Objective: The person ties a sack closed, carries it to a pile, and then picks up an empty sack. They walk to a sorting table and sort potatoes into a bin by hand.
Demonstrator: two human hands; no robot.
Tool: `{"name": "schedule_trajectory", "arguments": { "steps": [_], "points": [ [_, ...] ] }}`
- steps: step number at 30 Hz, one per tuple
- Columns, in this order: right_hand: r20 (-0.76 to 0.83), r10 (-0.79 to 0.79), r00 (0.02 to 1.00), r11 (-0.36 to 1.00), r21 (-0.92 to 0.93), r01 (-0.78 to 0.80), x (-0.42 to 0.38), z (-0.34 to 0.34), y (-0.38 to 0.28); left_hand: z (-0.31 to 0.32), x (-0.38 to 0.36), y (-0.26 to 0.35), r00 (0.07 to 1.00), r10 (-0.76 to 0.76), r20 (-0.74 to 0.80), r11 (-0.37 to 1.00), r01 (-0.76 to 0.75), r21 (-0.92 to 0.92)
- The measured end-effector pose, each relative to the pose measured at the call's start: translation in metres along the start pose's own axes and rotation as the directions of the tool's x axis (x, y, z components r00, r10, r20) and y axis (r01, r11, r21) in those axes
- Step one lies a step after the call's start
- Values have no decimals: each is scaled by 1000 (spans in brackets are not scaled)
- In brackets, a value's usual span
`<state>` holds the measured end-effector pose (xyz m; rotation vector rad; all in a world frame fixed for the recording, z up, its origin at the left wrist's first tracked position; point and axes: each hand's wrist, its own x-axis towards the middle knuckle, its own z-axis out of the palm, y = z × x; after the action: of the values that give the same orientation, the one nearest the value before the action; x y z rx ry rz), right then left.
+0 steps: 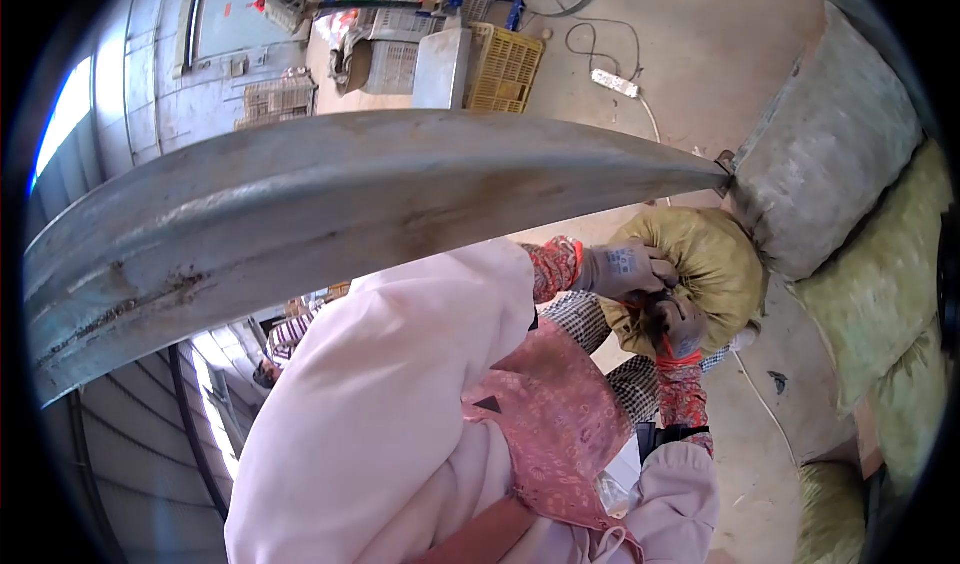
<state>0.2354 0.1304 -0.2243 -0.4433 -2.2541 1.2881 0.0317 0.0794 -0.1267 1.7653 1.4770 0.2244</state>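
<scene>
Both gloved hands meet at the bunched neck of a bulging yellow-green woven sack (pixel 725 264).
The sack is in front of the person's black-and-white checked trousers (pixel 640 389), below a long grey metal beam (pixel 400 189). The left hand (pixel 627 269), in a grey glove with blue print, has its fingers curled closed over the gathered folds. The right hand (pixel 681 326), in a stained grey glove, bends its fingers at the same neck; their tips are hidden, so I cannot tell what they grip, or whether a string is there. I judge that the step in hand is gathering the sack's mouth. The next move seems to call for a firm hold on these folds, so that the cloth does not slip open.
</scene>
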Motion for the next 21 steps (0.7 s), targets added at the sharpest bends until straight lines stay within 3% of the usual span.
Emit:
{"name": "schedule_trajectory", "arguments": {
  "steps": [1, 3, 4, 8, 10, 11, 13, 14, 17, 18, 21],
  "points": [
    [8, -8, 1000, 1000, 9, 8, 4, -4, -5, -5, 1, -3, 1000, -13, -6, 1000, 13, 0],
    [165, 170, 972, 985, -30, -168, 10, -10, -15, -12, 3, -8, 979, 193, 62, 939, -202, 277],
    [196, 175, 965, 984, 8, -180, 11, -9, -15, -13, 3, -6, 959, 283, -24, 912, -262, 315],
    [220, 288, 932, 948, 74, -311, 12, -6, -33, 1, 0, -10, 989, 141, -51, 951, -121, 286],
    [-74, 307, 949, 947, 126, -296, 15, -2, -48, 3, 2, -15, 962, 261, 80, 855, -269, 443],
    [-72, 308, 949, 946, 131, -297, -5, 6, -40, 5, 0, -19, 963, 256, 83, 856, -266, 442],
    [92, 638, 764, 750, 150, -644, -69, 37, -17, 12, -5, -32, 987, 61, 149, 864, -127, 488],
    [-41, 637, 770, 747, 279, -603, -64, 45, -19, 18, -2, -27, 997, 23, 70, 883, -53, 467],
    [-17, 717, 697, 680, 239, -693, -50, 31, -33, 18, -6, -19, 994, -71, 78, 893, 29, 448],
    [4, 764, 646, 542, 538, -645, -56, 42, -28, 15, -8, -17, 995, -70, 75, 891, 29, 454],
    [22, 689, 724, 597, 550, -585, -39, 32, -29, 5, -10, 0, 985, -157, 75, 884, 106, 456]
  ]
}}
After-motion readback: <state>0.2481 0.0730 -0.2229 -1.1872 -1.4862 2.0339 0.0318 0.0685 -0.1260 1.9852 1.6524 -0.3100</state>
